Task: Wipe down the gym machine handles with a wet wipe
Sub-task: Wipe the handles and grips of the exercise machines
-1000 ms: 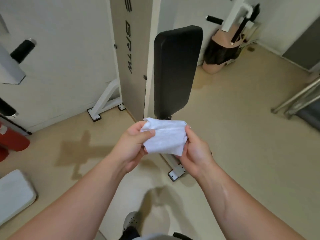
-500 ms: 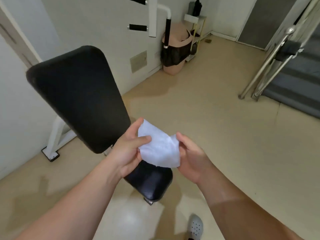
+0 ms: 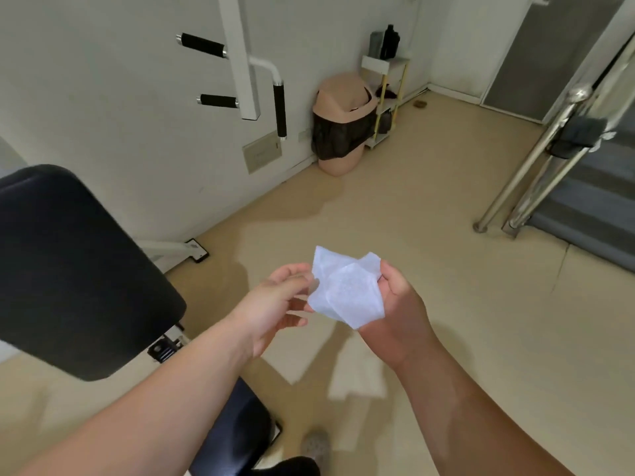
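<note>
**Up and left of the fingers, the handles [image 3: 280,109] go unwiped; the wipe [image 3: 347,290] sits between both hands**

Left of the fingers, near and a little lower, stands the black pad [image 3: 68,269]. Up and left of them, well apart and out by the wall, are the handles. A top grip [image 3: 202,45] and a lower grip [image 3: 218,100] both lie crosswise. Just right of these is an upright grip [image 3: 280,109]. All three sit on a white frame [image 3: 240,80], and nothing touches them.

The left hand [image 3: 275,304] comes in from the lower left with its palm turned rightward. Its thumb and forefinger pinch the wipe's left edge, though blur softens the tips. The wipe hangs crumpled and half-open between the two sets of fingers, clear of all else. The right hand [image 3: 395,304] faces the left one. Its thumb clamps the wipe's upper right corner, and the sheet drapes over its curled fingers.

I judge that the wipe is being readied and no wiping has begun. The left hand is nearer the handles, so the reach runs up and leftward. The crosswise grips would want the wipe wrapped over from above, and the upright one from the side.
</note>
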